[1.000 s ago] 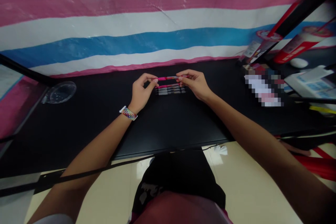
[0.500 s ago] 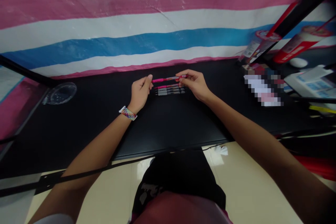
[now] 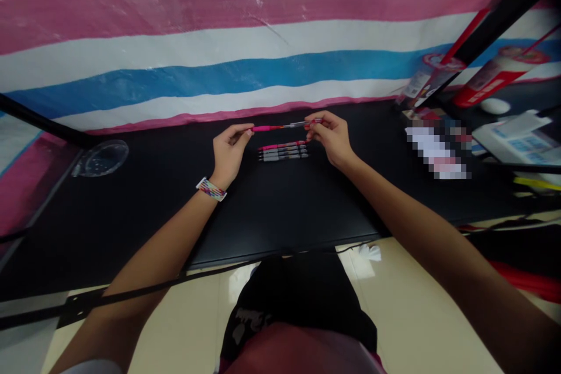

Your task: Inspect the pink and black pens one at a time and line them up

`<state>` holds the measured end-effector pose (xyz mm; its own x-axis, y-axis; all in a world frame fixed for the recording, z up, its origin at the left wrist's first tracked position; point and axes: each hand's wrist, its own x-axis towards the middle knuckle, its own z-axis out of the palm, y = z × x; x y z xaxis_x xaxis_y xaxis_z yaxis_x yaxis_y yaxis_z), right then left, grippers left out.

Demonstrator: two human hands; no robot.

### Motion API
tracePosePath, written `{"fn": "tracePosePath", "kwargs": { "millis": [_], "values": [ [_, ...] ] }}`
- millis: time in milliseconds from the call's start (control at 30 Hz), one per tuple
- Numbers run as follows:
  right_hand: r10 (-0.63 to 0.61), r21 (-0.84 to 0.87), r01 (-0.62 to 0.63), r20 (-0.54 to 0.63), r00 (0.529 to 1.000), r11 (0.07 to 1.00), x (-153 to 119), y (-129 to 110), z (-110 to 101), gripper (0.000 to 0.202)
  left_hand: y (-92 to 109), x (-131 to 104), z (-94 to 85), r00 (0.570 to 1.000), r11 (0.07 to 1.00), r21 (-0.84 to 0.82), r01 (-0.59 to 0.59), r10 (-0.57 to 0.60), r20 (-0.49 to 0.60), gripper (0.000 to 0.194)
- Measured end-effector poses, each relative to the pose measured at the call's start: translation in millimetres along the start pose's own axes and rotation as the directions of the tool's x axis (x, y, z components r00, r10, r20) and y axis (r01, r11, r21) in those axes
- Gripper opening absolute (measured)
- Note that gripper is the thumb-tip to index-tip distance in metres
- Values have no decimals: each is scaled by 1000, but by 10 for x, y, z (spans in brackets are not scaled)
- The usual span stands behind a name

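A pink-gripped pen with a clear barrel stretches between my two hands, just above the black tabletop. My left hand pinches its pink end between thumb and fingers. The fingers of my right hand close on its clear end. A thin reddish stretch shows mid-pen; whether the pen's parts are separated I cannot tell. Below it, a row of several pens lies side by side, a pink one farthest from me and grey-gripped ones nearer.
A clear plastic lid lies at the left. On the right stand two drink cups with red straws, near a white round object, a pixelated paper and a white-and-blue box. Striped sheeting hangs behind the table.
Both hands have shifted slightly away from me and farther apart, with the pen between them. A longer span of pen shows, and the row of pens below is less covered.
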<state>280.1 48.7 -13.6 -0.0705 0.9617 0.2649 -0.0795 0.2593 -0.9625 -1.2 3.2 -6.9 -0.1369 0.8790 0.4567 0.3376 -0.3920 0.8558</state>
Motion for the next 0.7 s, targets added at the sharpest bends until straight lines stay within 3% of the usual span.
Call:
{"fn": "tracePosePath", "kwargs": {
  "millis": [233,400,567,700],
  "values": [
    [8,16,-8,-30,1000,1000,6,12,-5,23,24,-11,9,1000,1000,-19,19,-19,13,16],
    [53,23,-56,123,991,998,-114,-51,109,28,83,-42,15,996,1000,-9,5,-4,93,16],
    [38,2,-39,131,991,999,-160,-90,138,29,70,-44,22,990,990,127,-53,35,140,46],
    [73,60,-81,125,990,995,-139,-107,120,29,66,-42,46,981,991,62,-121,110,160,27]
  ]
}}
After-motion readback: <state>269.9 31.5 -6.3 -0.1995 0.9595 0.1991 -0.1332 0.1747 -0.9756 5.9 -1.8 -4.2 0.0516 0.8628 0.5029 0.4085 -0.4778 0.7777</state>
